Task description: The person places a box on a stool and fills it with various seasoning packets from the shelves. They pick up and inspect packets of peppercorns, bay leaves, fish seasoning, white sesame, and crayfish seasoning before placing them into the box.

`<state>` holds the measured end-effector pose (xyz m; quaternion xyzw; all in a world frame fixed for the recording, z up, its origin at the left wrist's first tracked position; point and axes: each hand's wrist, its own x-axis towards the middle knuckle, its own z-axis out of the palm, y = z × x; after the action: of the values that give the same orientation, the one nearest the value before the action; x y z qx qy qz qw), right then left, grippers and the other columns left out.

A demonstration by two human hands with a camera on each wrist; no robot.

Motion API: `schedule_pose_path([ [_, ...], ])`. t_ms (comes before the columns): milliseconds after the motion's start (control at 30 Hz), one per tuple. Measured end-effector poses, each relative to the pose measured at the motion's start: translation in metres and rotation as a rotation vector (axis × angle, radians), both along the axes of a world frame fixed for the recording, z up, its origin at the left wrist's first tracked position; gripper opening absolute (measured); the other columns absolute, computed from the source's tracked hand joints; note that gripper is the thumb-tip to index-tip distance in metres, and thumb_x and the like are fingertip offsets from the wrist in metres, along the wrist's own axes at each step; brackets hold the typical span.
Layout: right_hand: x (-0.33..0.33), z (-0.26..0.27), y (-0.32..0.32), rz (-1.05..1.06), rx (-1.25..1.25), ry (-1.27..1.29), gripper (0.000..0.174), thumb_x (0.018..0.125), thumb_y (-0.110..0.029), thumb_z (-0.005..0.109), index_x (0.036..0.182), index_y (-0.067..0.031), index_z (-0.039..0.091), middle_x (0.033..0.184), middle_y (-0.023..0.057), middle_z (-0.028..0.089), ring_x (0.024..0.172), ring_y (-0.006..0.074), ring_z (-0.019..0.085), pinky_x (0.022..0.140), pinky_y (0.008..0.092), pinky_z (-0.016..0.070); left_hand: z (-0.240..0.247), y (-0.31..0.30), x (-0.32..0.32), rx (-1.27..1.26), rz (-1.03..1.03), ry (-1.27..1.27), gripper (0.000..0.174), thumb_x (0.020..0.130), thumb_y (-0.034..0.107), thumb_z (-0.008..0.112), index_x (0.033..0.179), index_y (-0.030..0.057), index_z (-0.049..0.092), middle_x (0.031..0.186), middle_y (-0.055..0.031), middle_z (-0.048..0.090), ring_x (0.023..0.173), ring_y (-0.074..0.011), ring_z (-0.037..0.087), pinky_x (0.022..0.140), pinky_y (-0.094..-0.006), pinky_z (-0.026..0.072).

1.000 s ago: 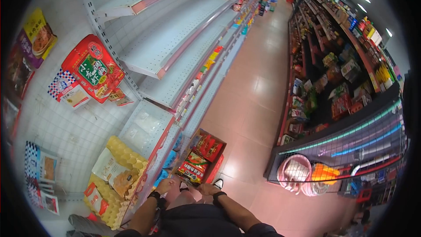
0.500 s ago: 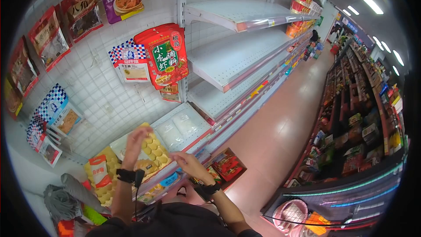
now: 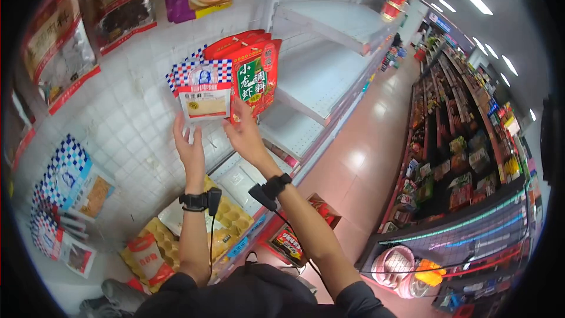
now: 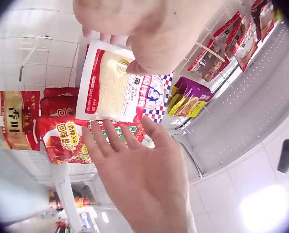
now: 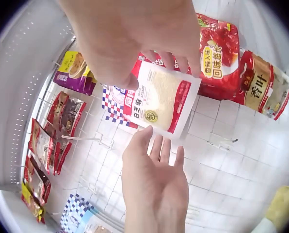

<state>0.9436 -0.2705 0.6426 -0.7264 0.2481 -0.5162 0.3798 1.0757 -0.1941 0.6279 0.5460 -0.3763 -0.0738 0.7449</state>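
A white sesame packet (image 3: pixel 206 105) with a blue-and-white checkered top hangs on the wire wall, with similar packets behind it. My left hand (image 3: pixel 190 152) is raised just below its lower left, fingers spread and pointing up. Near its lower right edge is my right hand (image 3: pixel 245 134), fingers extended and apart. Both wrist views show the packet between the two hands; the right wrist view has my left palm (image 5: pixel 156 189) turned up beneath it. Red crayfish seasoning packets (image 3: pixel 259 79) hang directly to the right, partly behind the sesame packet.
Spice bags (image 3: pixel 120 6) hang at the upper left, checkered packets (image 3: pixel 70 176) at the lower left. Below, egg trays (image 3: pixel 232 215) hold a few bags. White shelves (image 3: pixel 318 76) run along the aisle, and a carton (image 3: pixel 321 206) of red packets stands on the floor.
Both hands have risen from low by the floor carton, past the egg trays, up to the hanging sesame packet. The head view has turned left and come closer to the wire wall.
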Motion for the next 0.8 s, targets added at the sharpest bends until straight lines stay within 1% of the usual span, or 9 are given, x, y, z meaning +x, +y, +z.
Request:
schedule_pose_path([
  [100,0.016,0.004,-0.015,-0.109,-0.054,-0.024,0.066,0.091,-0.012,0.066,0.146,-0.0004,0.033,0.146,0.023,0.041,0.13,0.0286,0.047,0.102,0.0387,0.0439,-0.014,-0.004,0.01,-0.012,-0.081,-0.015,0.055,0.093,0.007,0.061,0.144,0.0041,0.04,0.146,-0.0132,0.045,0.135,-0.0256,0.043,0.11,-0.0422,0.0365],
  [200,0.018,0.024,-0.019,-0.159,0.098,0.046,0.055,0.092,-0.014,0.066,0.14,0.0011,0.043,0.137,0.0187,0.052,0.12,0.0223,0.054,0.096,0.0347,0.0471,0.009,0.004,0.019,0.073,-0.144,-0.076,0.054,0.094,0.006,0.06,0.143,0.0036,0.04,0.143,-0.0121,0.046,0.131,-0.0239,0.045,0.108,-0.0416,0.0388],
  [267,0.021,0.029,-0.015,0.145,0.193,-0.077,0.038,0.091,-0.018,0.066,0.123,0.0039,0.059,0.115,0.0159,0.066,0.109,0.0209,0.061,0.09,0.0348,0.0481,0.018,0.011,0.018,0.072,-0.197,-0.09,0.049,0.094,0.006,0.059,0.141,0.0023,0.043,0.139,-0.0125,0.048,0.125,-0.0212,0.048,0.105,-0.0378,0.0404],
  [367,0.013,0.05,0.013,0.2,0.25,-0.168,0.03,0.096,-0.021,0.064,0.116,0.0025,0.064,0.106,0.0081,0.07,0.096,0.0119,0.063,0.086,0.029,0.0497,0.033,0.03,0.012,0.006,-0.232,-0.006,0.04,0.097,0.008,0.057,0.135,-0.0003,0.047,0.135,-0.0139,0.05,0.121,-0.0191,0.05,0.102,-0.0333,0.0418],
  [467,0.0,0.063,0.036,0.145,0.214,-0.164,0.029,0.095,-0.017,0.063,0.116,0.0031,0.063,0.102,0.01,0.072,0.09,0.0133,0.065,0.082,0.0302,0.0511,0.049,0.044,0.014,-0.002,-0.258,0.117,0.037,0.1,0.013,0.053,0.133,-0.0025,0.047,0.13,-0.0146,0.052,0.118,-0.0178,0.051,0.1,-0.0306,0.0418],
  [667,-0.074,0.062,0.095,0.184,0.455,-0.188,0.031,0.096,-0.023,0.063,0.116,0.0002,0.064,0.1,0.0063,0.071,0.09,0.01,0.064,0.08,0.0289,0.0509,0.055,0.051,0.016,0.061,-0.385,0.134,0.049,0.106,0.033,0.039,0.138,-0.003,0.044,0.131,-0.0147,0.054,0.121,-0.0179,0.052,0.102,-0.0318,0.0411],
  [733,-0.106,0.047,0.116,0.109,0.494,-0.114,0.032,0.097,-0.025,0.062,0.116,-0.0004,0.063,0.096,0.0047,0.069,0.087,0.0087,0.062,0.077,0.0282,0.0507,0.049,0.065,0.002,-0.065,-0.826,0.411,0.056,0.105,0.04,0.037,0.14,-0.0026,0.044,0.133,-0.014,0.055,0.12,-0.018,0.054,0.1,-0.0332,0.0433],
  [767,-0.124,0.037,0.126,0.083,0.49,-0.079,0.032,0.098,-0.027,0.061,0.117,-0.0006,0.063,0.094,0.004,0.069,0.086,0.008,0.061,0.076,0.0278,0.0505,0.05,0.077,-0.015,-0.017,-1.008,0.167,0.058,0.104,0.041,0.04,0.143,-0.0022,0.04,0.133,-0.0125,0.056,0.118,-0.0185,0.057,0.098,-0.0336,0.0456],
  [800,-0.143,0.023,0.137,0.047,0.518,-0.026,0.034,0.099,-0.029,0.06,0.118,-0.0008,0.062,0.093,0.0025,0.067,0.085,0.0066,0.059,0.073,0.0265,0.0495,0.055,0.085,-0.039,0.219,-1.043,0.129,0.058,0.103,0.037,0.046,0.144,-0.0023,0.038,0.131,-0.0111,0.057,0.115,-0.0179,0.059,0.098,-0.0347,0.0466],
])
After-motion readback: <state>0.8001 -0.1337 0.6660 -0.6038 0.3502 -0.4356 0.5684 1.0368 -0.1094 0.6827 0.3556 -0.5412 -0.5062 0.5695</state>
